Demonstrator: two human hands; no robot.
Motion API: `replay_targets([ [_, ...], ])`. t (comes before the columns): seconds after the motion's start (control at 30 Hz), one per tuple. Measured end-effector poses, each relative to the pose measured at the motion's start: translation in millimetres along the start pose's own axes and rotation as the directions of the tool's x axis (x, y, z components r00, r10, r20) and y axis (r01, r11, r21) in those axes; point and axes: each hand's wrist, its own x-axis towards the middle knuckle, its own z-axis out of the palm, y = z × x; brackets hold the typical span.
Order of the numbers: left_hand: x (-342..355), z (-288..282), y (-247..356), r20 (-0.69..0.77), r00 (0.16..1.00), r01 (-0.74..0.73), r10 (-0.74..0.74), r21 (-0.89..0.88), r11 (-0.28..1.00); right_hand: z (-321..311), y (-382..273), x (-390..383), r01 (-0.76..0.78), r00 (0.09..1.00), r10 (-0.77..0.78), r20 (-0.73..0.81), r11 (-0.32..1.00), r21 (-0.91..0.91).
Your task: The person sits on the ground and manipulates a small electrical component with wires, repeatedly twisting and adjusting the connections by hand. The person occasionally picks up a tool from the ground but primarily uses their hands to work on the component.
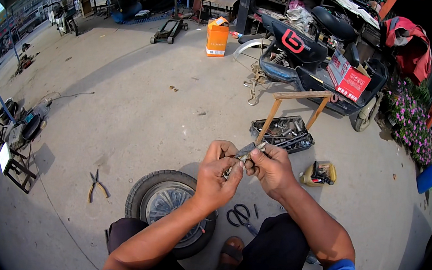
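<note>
Both hands meet in front of me, above the ground. My left hand [218, 172] and my right hand [274, 172] are closed on a small dark-and-pale part [247, 150], gripped between fingertips and thumbs. Its kind is hard to make out, since the fingers cover much of it. Below my left forearm lies a wheel with a black tyre [137, 193] and a grey metal hub, partly hidden by my arm and leg. Black-handled scissors [241, 217] rest on the concrete right of the wheel. Pliers with yellowish handles [92, 187] lie open to its left.
Beyond my hands stands a black tool tray [301, 146] with a wooden handle [303, 95]. A cut yellow container [307, 176] holds small tools. Farther back are a dark scooter [283, 74] carrying a red box [348, 78], and an orange box [217, 40]. Pink flowers [414, 121] grow at right.
</note>
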Motion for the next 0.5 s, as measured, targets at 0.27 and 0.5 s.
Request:
replay_targets([
  [0.27,4.0,-0.2,5.2,-0.022,1.0,0.0,0.0,-0.016,1.0,4.0,0.4,1.7,-0.019,1.0,0.02,-0.013,1.0,0.017],
  [0.5,5.3,-1.0,3.1,-0.074,0.989,-0.127,0.131,0.068,0.99,9.4,-6.5,0.7,-0.1,0.995,0.1,0.003,0.991,0.083],
])
